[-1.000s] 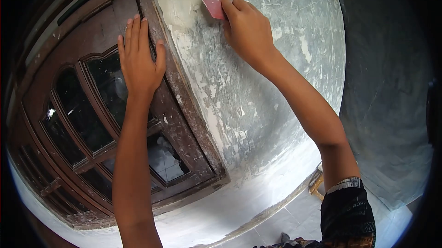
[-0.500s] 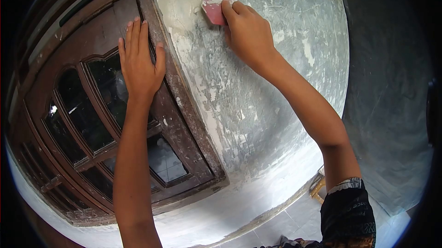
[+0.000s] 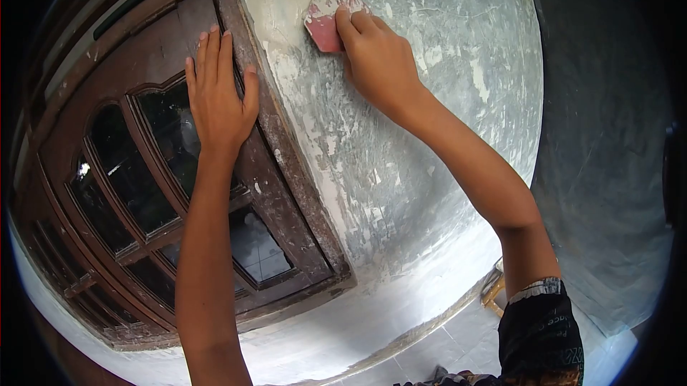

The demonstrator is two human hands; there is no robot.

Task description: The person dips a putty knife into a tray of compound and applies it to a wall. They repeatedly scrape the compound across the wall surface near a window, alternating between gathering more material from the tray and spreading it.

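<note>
The left hand (image 3: 218,96) sat in the upper left of the frame, palm flat and turned away, its four fingers pressed together and pointing up, the thumb spread out to the right. Its bare forearm ran straight down from the wrist to the bottom edge, left of centre. The right hand (image 3: 376,56) was at upper centre, back toward the camera, fingers curled up and to the left with the fingertips (image 3: 347,17) pressing forward. Its wrist was bent slightly, and the bare arm slanted down to the lower right, where the elbow bent and the upper arm dropped toward the bottom edge.
</note>
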